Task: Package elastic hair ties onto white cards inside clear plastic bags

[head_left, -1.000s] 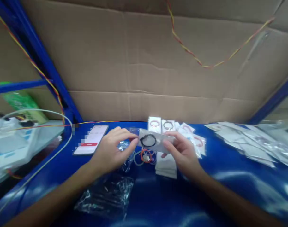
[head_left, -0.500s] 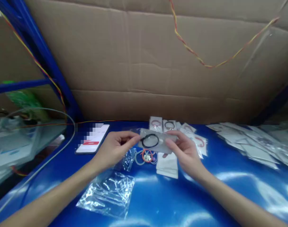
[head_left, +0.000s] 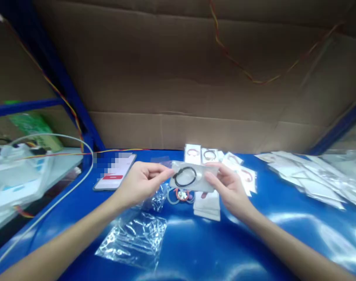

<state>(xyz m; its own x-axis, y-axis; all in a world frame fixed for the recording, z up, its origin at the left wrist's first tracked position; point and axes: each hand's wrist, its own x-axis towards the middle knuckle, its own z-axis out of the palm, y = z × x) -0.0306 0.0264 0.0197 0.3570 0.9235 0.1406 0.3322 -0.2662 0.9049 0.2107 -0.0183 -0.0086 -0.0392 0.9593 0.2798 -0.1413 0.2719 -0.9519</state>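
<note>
My left hand (head_left: 139, 182) and my right hand (head_left: 226, 186) together hold a small white card with a black hair tie (head_left: 186, 176) on it, just above the blue table (head_left: 195, 246). The left fingers pinch its left edge; the right fingers grip its right side. Under the card lie loose coloured hair ties (head_left: 180, 194) and a short stack of white cards (head_left: 206, 204). Behind stand several carded hair ties (head_left: 209, 155), red and black.
A phone (head_left: 115, 176) lies left of my hands. A crumpled clear plastic bag (head_left: 134, 239) lies near the front. Many clear packets (head_left: 309, 177) spread at the right. A cardboard wall (head_left: 180, 78) closes the back. Cables and a blue rack post (head_left: 63, 93) stand at the left.
Both hands have kept their hold on the card and lifted it slightly. The view has darkened and shifted a little.
</note>
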